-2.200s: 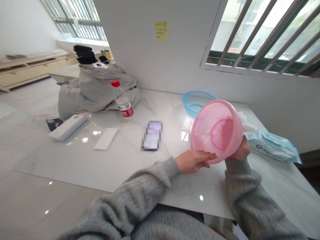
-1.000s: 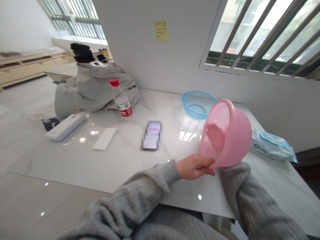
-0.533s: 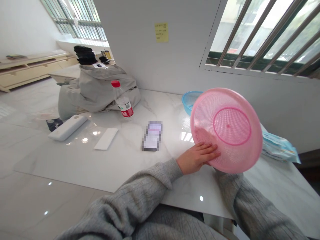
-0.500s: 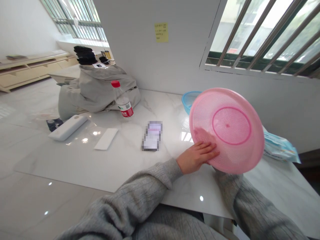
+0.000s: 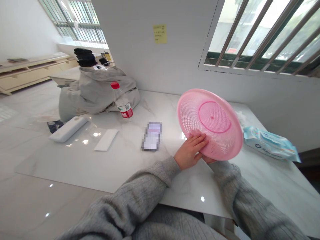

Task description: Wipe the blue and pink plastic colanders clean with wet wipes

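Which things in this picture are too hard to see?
- Head view: the flat object on the table is blurred into squares, so its front can't be read.
- Head view: the writing on the yellow sticky note is too small to read.
- Head view: the pink plastic basket hides most of the right hand.
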Motion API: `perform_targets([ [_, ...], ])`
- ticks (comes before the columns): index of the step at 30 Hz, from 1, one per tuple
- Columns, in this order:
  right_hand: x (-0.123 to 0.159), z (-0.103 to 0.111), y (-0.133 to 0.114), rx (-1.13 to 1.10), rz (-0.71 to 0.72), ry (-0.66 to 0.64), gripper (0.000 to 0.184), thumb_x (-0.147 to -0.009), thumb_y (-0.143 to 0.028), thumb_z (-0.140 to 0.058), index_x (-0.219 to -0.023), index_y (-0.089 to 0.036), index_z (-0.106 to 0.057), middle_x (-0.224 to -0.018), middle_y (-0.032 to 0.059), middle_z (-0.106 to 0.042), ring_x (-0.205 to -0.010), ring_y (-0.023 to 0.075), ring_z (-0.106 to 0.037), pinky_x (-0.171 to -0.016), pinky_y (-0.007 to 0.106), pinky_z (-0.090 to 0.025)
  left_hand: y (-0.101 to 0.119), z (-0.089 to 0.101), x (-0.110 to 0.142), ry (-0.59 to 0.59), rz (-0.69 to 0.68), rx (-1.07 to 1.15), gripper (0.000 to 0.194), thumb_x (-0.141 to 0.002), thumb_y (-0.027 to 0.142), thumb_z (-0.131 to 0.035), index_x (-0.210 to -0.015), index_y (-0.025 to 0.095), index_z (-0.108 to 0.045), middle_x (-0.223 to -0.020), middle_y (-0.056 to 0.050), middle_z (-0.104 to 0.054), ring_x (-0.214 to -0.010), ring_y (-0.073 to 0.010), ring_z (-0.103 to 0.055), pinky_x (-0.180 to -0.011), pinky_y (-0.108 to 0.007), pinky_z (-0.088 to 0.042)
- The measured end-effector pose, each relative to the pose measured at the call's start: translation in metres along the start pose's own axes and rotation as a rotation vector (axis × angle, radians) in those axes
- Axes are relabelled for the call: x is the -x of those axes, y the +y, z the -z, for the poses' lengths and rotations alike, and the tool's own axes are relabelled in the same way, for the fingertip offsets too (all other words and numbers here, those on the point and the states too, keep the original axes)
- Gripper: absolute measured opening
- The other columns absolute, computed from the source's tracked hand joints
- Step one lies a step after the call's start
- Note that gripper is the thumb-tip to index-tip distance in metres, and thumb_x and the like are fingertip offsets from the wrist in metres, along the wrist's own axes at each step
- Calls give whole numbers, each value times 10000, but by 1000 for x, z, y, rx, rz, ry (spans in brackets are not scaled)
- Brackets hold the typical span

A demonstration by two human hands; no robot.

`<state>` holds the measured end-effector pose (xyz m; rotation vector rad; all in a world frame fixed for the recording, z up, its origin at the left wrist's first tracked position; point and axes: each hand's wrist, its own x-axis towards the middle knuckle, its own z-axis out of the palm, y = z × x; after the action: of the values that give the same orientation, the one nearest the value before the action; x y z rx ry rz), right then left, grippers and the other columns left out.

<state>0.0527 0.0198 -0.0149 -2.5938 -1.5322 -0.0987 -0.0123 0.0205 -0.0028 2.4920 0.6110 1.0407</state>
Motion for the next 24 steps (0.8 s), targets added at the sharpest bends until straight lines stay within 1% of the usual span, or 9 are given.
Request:
perform_targets([
  [2, 6, -2, 5, -224, 86, 34, 639, -974, -77, -134, -1588, 5, -289, -1579, 224, -417, -1515, 105, -369, -1175, 330, -418, 3, 1, 0, 9, 10, 23, 630, -957, 382, -646, -1517, 160, -462, -1604, -175, -451, -1530, -293, -373, -1273, -565, -265],
  [4, 14, -3, 1, -541, 75, 203, 701, -949, -42, 15, -1643, -47, -84, -1614, 209, -365, -1511, 73, -349, -1109, 321, -488, 7, 3, -1, 21, 11, 45, 712, -924, 503, -677, -1504, 142, -477, -1587, -201, -463, -1510, -326, -398, -1272, -592, -238],
  [7, 25, 4, -18, -935, -143, 461, 733, -863, -35, 268, -1591, -119, 249, -1682, 169, -205, -1534, 29, -199, -1086, 317, -510, 17, 4, -3, 56, -32, 104, 768, -901, 588, -672, -1489, 133, -481, -1554, -213, -493, -1466, -322, -455, -1272, -581, -245],
  [10, 34, 15, -30, -1006, -218, 405, 735, -798, -40, 384, -1524, -157, 375, -1720, 99, -58, -1539, 26, -29, -1148, 293, -457, 26, 4, -4, 100, -86, 147, 752, -914, 563, -670, -1497, 139, -457, -1522, -205, -522, -1425, -294, -501, -1262, -536, -304],
  [12, 39, 21, -26, -1042, -197, 371, 685, -897, -173, 353, -1579, -172, 288, -1725, 64, -22, -1550, 66, 6, -1168, 263, -441, 29, 3, -4, 105, -85, 156, 647, -975, 468, -617, -1513, 156, -434, -1515, -188, -532, -1414, -274, -512, -1248, -514, -345],
  [15, 46, 27, -14, -1060, -226, 346, 634, -1083, -457, -66, -1660, -214, 36, -1720, 17, -10, -1575, 154, 37, -1226, 267, -410, 30, 3, -3, 81, -57, 159, 488, -1041, 272, -472, -1518, 181, -425, -1520, -162, -532, -1416, -250, -510, -1219, -495, -400],
  [17, 49, 29, -8, -1087, -211, 305, 653, -1087, -426, -258, -1666, -230, -25, -1713, 13, -26, -1581, 200, 51, -1266, 350, -389, 30, 2, -3, 79, -58, 172, 471, -1040, 220, -438, -1509, 176, -433, -1518, -159, -533, -1417, -241, -507, -1198, -479, -430],
  [20, 46, 30, -5, -1119, -207, 230, 644, -1079, -301, -255, -1669, -180, -24, -1709, 57, -20, -1582, 243, 59, -1313, 481, -305, 29, 3, -2, 66, -60, 190, 466, -1030, 188, -444, -1496, 165, -447, -1524, -155, -531, -1429, -232, -494, -1203, -469, -421],
  [24, 37, 25, 1, -1134, -166, 163, 681, -988, -84, -350, -1652, -104, -201, -1701, 130, -124, -1590, 251, 17, -1333, 513, -247, 29, 4, 0, 9, 1, 236, 490, -977, 100, -454, -1457, 196, -487, -1512, -129, -559, -1434, -227, -497, -1256, -532, -314],
])
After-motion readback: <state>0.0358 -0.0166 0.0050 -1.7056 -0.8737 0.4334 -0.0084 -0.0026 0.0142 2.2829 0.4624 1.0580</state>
